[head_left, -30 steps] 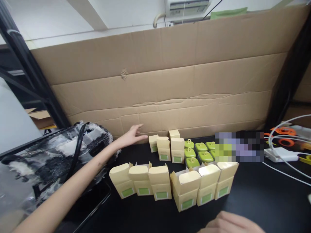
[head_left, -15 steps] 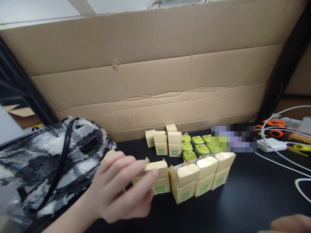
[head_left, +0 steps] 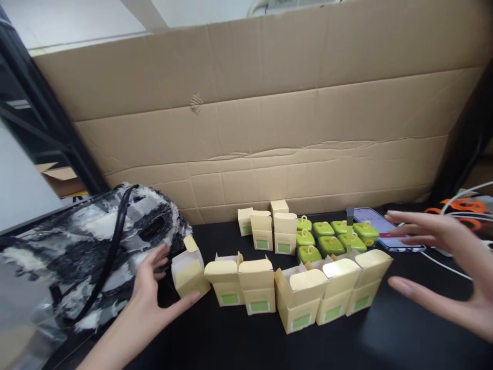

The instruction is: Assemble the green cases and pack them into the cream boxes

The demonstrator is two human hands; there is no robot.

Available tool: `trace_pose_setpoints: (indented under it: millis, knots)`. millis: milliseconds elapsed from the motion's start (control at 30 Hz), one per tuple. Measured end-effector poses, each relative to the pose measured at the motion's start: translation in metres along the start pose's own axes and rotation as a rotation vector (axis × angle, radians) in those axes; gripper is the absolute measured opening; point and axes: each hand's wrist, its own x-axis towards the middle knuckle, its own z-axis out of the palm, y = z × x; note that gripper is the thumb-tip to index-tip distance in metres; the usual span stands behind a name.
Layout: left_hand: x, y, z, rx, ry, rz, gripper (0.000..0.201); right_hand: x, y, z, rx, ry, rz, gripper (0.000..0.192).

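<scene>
My left hand point(head_left: 148, 290) is open at the left, fingers and thumb spread around a cream carton point(head_left: 189, 277) with its top flap up. The thumb passes in front of the carton's lower part; whether it touches, I cannot tell. Right of it stand two open cartons point(head_left: 259, 295) with green labels, then a slanted row of three more open cartons point(head_left: 302, 311). Behind that row sit several small green lidded cases point(head_left: 308, 254) with loops on top. At the right my right hand point(head_left: 458, 262) hovers open and empty, near the row's end.
More cream cartons point(head_left: 285, 236) stand at the back, before a cardboard wall point(head_left: 246, 123). A phone point(head_left: 372, 221) lies behind my right hand, with white cables point(head_left: 447, 265) and orange-handled tools point(head_left: 468, 205) farther right. A shaggy black-and-white bag point(head_left: 103, 257) fills the left.
My left hand has drawn back left and spread its fingers, uncovering the leftmost carton. My right hand has risen from the lower right corner into view. The camera view has shifted slightly.
</scene>
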Motion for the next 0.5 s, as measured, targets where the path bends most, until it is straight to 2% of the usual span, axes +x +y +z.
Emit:
trace_pose_setpoints:
  millis: [67, 167, 300, 367, 500]
  knots:
    - [-0.001, -0.008, 0.006, -0.001, -0.077, -0.093, 0.078, -0.005, 0.014, 0.009, 0.01, -0.126, -0.022, 0.079]
    - [0.007, -0.006, 0.006, -0.071, -0.232, -0.108, 0.054, -0.012, 0.031, 0.021, 0.013, -0.203, -0.029, 0.077]
    - [0.024, 0.001, 0.006, -0.207, -0.369, -0.103, 0.066, -0.02, 0.038, 0.031, -0.022, -0.252, -0.078, 0.069]
    - [0.028, 0.002, 0.01, -0.242, -0.38, -0.12, 0.07, -0.023, 0.038, 0.035, -0.043, -0.287, -0.093, 0.071]
    - [0.029, -0.002, 0.02, -0.271, -0.307, -0.201, 0.06, -0.028, 0.033, 0.041, -0.028, -0.398, -0.079, 0.073]
